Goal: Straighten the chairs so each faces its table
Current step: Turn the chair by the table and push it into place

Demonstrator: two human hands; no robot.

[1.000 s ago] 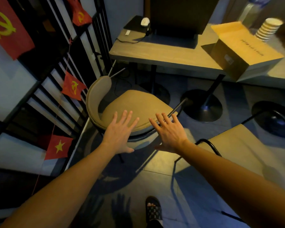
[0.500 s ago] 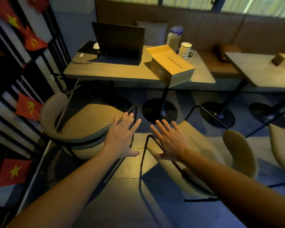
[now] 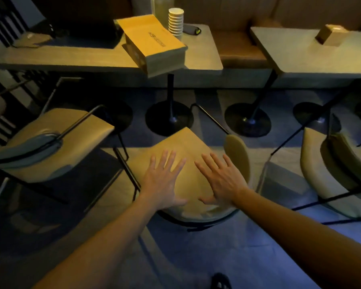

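A tan cushioned chair (image 3: 188, 140) with a black metal frame stands in the middle, its backrest (image 3: 237, 151) on the right side, so it is turned askew to the long table (image 3: 104, 59) behind it. My left hand (image 3: 165, 180) and my right hand (image 3: 221, 180) hover over its seat, fingers spread, holding nothing. A second tan chair (image 3: 56, 126) stands at the left with its backrest toward the left. A third chair (image 3: 329, 167) is at the right, below another table (image 3: 313, 57).
On the long table sit a cardboard box (image 3: 154, 44), a stack of paper cups (image 3: 176, 21), a bottle and a dark laptop. Round black table bases (image 3: 169, 119) stand on the floor between chairs and tables. A padded bench runs along the back wall.
The view has swung right from the left chair to the middle one. Both open hands now hover over the middle chair's seat instead of the left chair's edge.
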